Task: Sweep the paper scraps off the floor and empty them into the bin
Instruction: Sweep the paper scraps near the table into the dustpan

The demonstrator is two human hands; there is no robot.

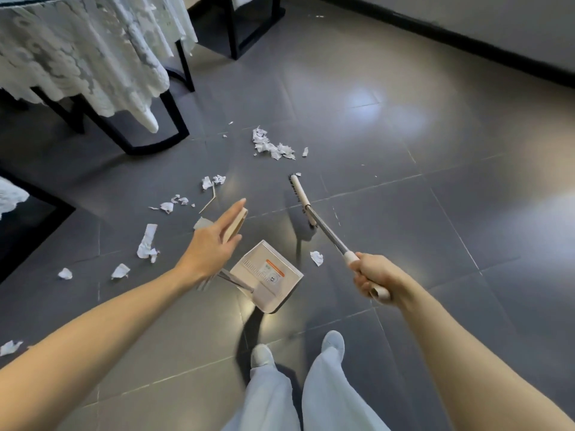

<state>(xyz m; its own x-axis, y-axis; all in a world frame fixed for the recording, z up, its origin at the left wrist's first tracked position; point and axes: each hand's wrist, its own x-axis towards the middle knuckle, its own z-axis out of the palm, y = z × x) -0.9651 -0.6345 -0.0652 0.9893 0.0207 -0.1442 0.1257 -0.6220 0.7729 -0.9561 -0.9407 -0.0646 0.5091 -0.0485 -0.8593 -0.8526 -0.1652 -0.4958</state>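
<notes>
White paper scraps lie scattered on the dark tiled floor: a pile (270,146) ahead, smaller bits (213,181) and a long piece (147,242) to the left, and one scrap (316,258) beside the dustpan. The beige dustpan (267,275) stands on the floor in front of my feet. My left hand (211,241) is above it, fingers straight, lying along the pan's beige handle grip (239,222). My right hand (373,276) grips the end of the broom handle (326,233). The broom head (298,188) rests on the floor just short of the pile.
A table with a white lace cloth (77,51) and black frame legs (174,119) stands at the upper left, and another black frame (236,32) behind it. A wall with dark skirting (466,38) runs along the upper right. My legs and shoes (333,340) are below.
</notes>
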